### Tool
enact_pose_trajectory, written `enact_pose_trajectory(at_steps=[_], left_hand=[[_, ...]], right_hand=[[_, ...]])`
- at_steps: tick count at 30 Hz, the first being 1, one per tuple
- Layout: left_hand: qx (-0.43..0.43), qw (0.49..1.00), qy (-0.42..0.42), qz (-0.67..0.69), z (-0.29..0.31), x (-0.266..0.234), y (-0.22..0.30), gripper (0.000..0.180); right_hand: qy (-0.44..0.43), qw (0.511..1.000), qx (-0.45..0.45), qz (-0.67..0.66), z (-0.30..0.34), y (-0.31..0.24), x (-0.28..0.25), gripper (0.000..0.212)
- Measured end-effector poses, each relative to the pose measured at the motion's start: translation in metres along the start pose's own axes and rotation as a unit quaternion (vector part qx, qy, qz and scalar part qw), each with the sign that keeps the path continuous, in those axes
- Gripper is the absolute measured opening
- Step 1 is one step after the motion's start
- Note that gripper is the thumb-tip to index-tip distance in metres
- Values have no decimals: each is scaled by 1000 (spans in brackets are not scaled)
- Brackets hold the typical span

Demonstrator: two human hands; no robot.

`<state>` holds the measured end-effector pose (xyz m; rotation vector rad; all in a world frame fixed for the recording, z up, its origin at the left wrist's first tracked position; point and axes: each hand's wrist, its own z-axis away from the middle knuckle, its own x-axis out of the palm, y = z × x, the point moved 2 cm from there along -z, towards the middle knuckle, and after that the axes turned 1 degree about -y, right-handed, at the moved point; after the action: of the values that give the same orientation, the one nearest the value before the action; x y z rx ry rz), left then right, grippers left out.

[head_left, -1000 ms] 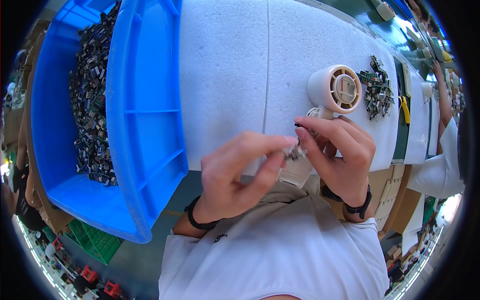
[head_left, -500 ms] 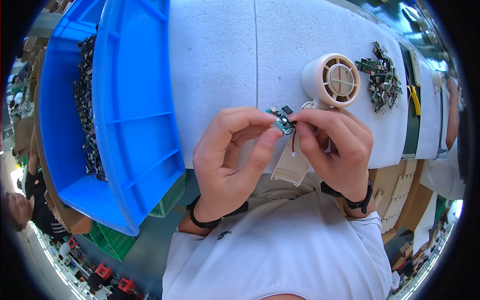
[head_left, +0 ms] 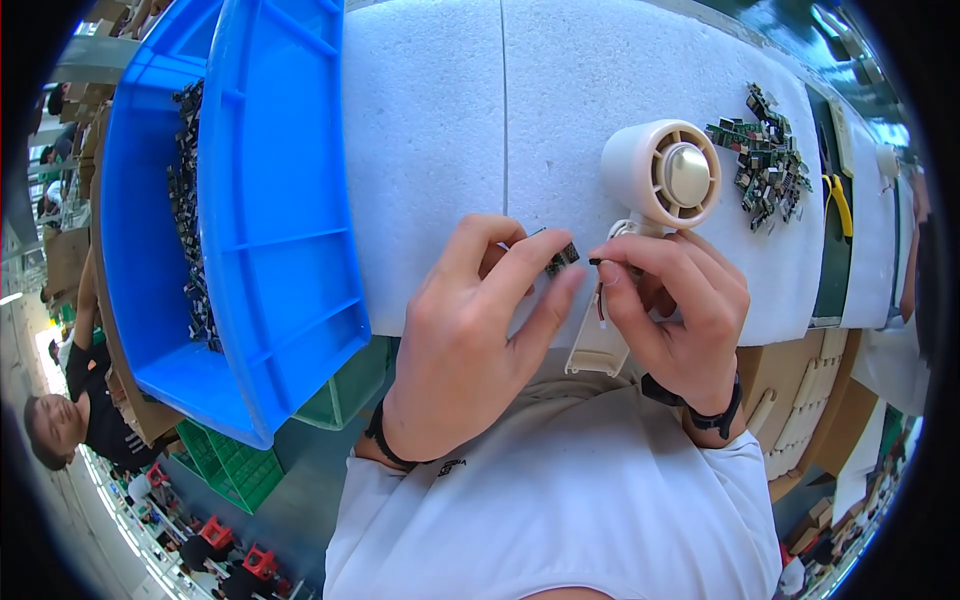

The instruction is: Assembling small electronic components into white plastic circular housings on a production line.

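A small green circuit board (head_left: pixel 562 260) is pinched between the thumb and fingers of my left hand (head_left: pixel 475 335), which covers most of it. Just to its right, my right hand (head_left: pixel 685 300) grips a small black piece (head_left: pixel 595 262) between thumb and forefinger; its exact kind is too small to make out. A gap shows between the two. Thin dark and red wires with a white plug (head_left: pixel 602 322) hang under the right fingertips. Beyond my right hand lies a cream handheld fan (head_left: pixel 655 175), its round grille facing up. Its open, hollow handle (head_left: pixel 598 350) extends beneath my hands.
A pile of circuit boards (head_left: pixel 765 165) lies at the right of the white foam-covered table (head_left: pixel 430 130). Yellow-handled pliers (head_left: pixel 838 205) rest farther right. A large blue bin (head_left: pixel 285 200) holding more boards stands at the left. A person (head_left: pixel 75 420) is at far left.
My left hand has turned over the board, hiding more of it. My right fingertips are now apart from the board with the small black piece. The view has shifted slightly.
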<state>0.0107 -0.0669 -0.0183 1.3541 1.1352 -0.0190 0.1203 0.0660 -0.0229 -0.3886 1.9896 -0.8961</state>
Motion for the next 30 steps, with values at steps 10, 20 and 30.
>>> enact_pose_trajectory(at_steps=[10, 20, 30], left_hand=[[-50, 994, -1, 102, 1, 2, -6, 24], [-20, 945, -3, 327, 4, 10, -19, 30], [-48, 947, 33, 316, 2, 17, -14, 27]], right_hand=[[12, 999, -8, -43, -1, 7, -4, 14], [17, 999, -33, -35, -1, 7, -3, 13], [27, 998, -46, -25, 0, 10, -1, 14]])
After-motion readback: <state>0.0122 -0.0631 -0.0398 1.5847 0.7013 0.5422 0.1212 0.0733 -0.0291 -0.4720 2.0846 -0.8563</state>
